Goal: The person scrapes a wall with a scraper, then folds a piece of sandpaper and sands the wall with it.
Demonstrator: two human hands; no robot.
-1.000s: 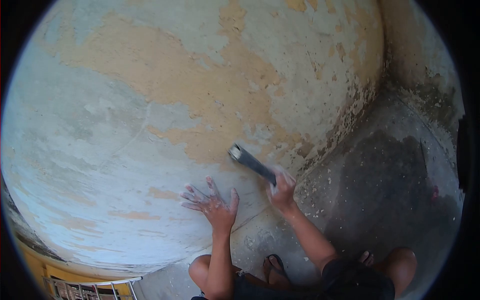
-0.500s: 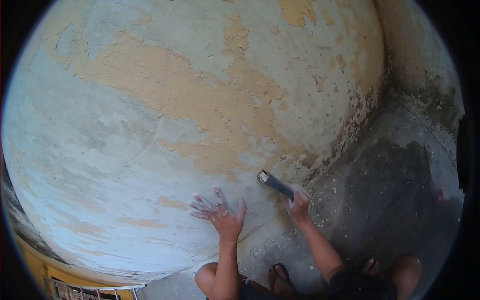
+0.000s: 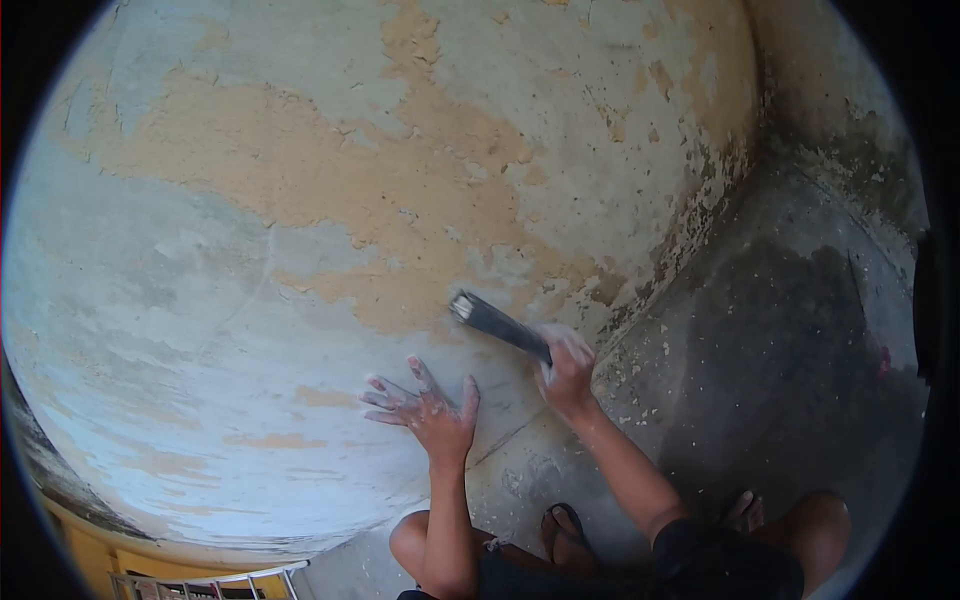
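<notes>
My left hand rests against the peeling wall, fingers spread, its fingertips coated in white dust. To its right, my right hand is closed round the lower end of a long dark grey bar. The bar looks like dark sheeting wrapped round a core, with a pale whitish end pointing up and left. That end lies over the edge of the tan bare patch, close against the wall. My fingers hide the bar's other end.
The grey concrete floor, with a dark damp area and scattered paint flakes, meets the wall at a diagonal edge. A metal ladder lies at the lower left. My sandalled foot is on the floor below.
My right hand has moved up and left, bringing the bar higher on the wall. My left hand stays spread on the wall while the view has shifted slightly.
</notes>
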